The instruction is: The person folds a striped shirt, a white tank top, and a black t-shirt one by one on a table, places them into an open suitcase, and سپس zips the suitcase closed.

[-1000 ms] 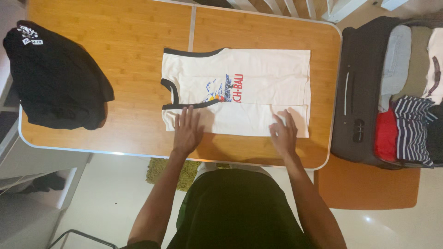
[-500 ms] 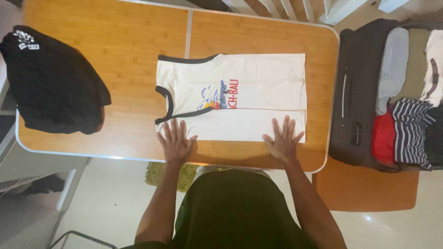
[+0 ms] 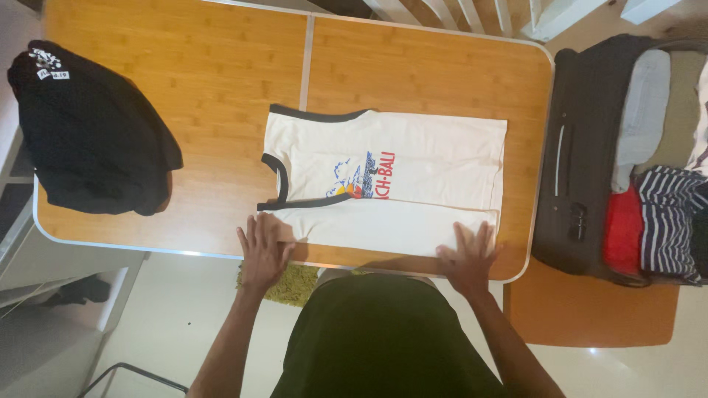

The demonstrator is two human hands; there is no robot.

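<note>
Both hands lie flat, fingers spread, grasping nothing: the left hand (image 3: 263, 250) and right hand (image 3: 467, 257) press the cream tank top's (image 3: 413, 158) lower edge at centre frame. A black garment (image 3: 92, 136) with small white labels lies at the counter's (image 3: 184, 66) upper left.

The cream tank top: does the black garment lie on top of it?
No, the black garment lies apart on the table's left end, clear of the tank top.

Domestic room, likely a bedroom or living space. Evidence: orange-brown bamboo-grain folding tabletop (image 3: 184, 110) with rounded metal-edged corners, centre of frame; open dark fabric suitcase (image 3: 582, 162) packed with folded clothes, right edge; cream sleeveless shirt with dark trim (image 3: 413, 162) laid flat; black folded garment (image 3: 88, 133), upper left; pale tiled floor (image 3: 177, 324); green shaggy mat (image 3: 295, 284), lower centre.
</note>
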